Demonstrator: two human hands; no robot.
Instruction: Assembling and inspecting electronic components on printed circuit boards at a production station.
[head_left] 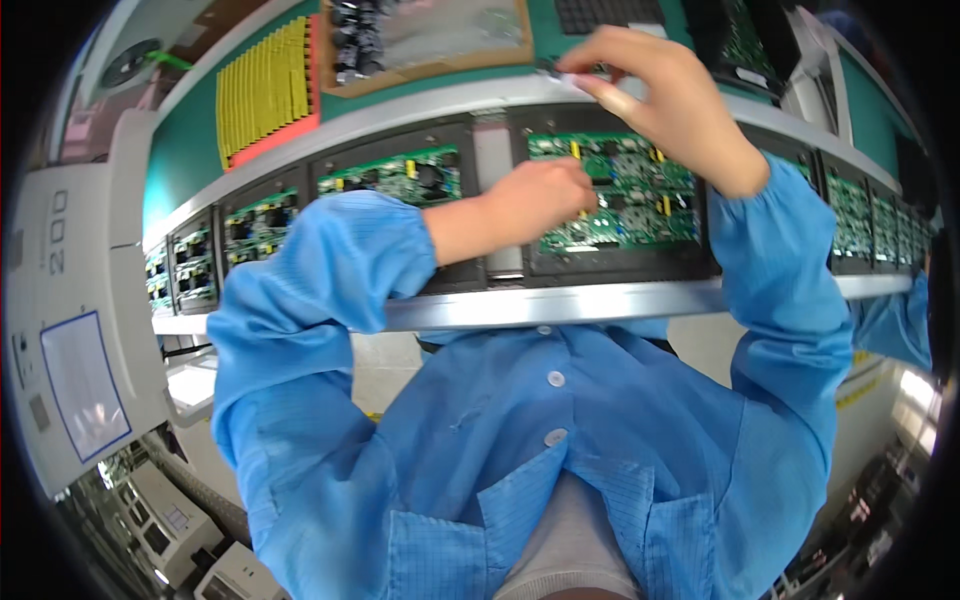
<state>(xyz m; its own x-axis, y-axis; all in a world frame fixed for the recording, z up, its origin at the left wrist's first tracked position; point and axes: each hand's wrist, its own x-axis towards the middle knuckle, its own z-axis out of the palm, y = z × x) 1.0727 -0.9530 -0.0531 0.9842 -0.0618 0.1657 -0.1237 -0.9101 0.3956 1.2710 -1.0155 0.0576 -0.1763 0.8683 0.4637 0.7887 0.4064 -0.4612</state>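
In front of me a green circuit board (640, 225), crowded with small parts, lies in a black carrier (610, 264) between two metal rails. My left hand (540, 203) reaches over the left part of this board. Its fingers are curled down at the board, and whatever they hold, if anything, is hidden. My right hand (665, 95) is raised above the far rail. Thumb and fingertips pinch a small, dark and shiny component (566, 77), too small to make out exactly. The component is apart from the board.
More boards in carriers line the track on the left (262, 225) and right (850, 215). Behind the far rail (420, 105) are a cardboard box (440, 77) of bagged black parts, yellow strips (265, 90) on a red tray and a dark grid tray (610, 14). A white machine (70, 270) stands left.
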